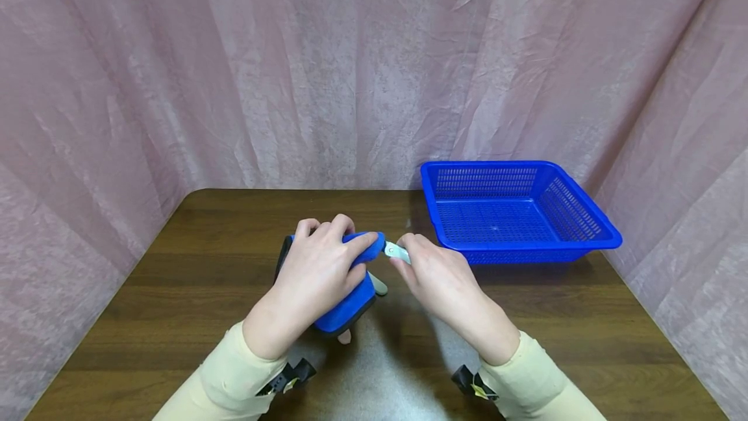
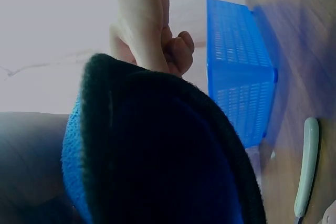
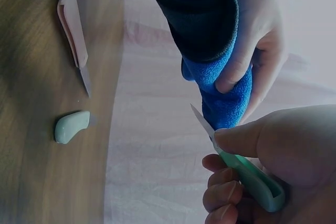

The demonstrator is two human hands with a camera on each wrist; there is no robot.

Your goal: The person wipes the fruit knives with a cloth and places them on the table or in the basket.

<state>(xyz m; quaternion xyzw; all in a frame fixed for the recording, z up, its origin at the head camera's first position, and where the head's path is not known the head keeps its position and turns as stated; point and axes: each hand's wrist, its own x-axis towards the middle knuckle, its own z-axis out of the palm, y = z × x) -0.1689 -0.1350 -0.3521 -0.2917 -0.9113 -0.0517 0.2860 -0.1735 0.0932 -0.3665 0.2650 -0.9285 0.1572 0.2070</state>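
My left hand (image 1: 318, 268) grips a blue fuzzy cleaning mitt (image 1: 346, 309) with black edging; its dark opening shows large in the left wrist view. Facing it, my right hand (image 1: 447, 278) holds a pale green folding knife (image 3: 252, 179) by its handle, thumb near the base of the unfolded blade. The blade lies against the blue cloth, close to the left fingers. Below on the table lie a pink folding knife (image 3: 74, 32) with its blade out and a second pale green knife (image 3: 73, 127), partly hidden under the mitt in the head view.
A blue plastic basket (image 1: 526, 245) with slotted walls stands at the back right of the brown wooden table (image 1: 204, 265). Pink curtains (image 1: 350, 70) hang behind the table and along both sides.
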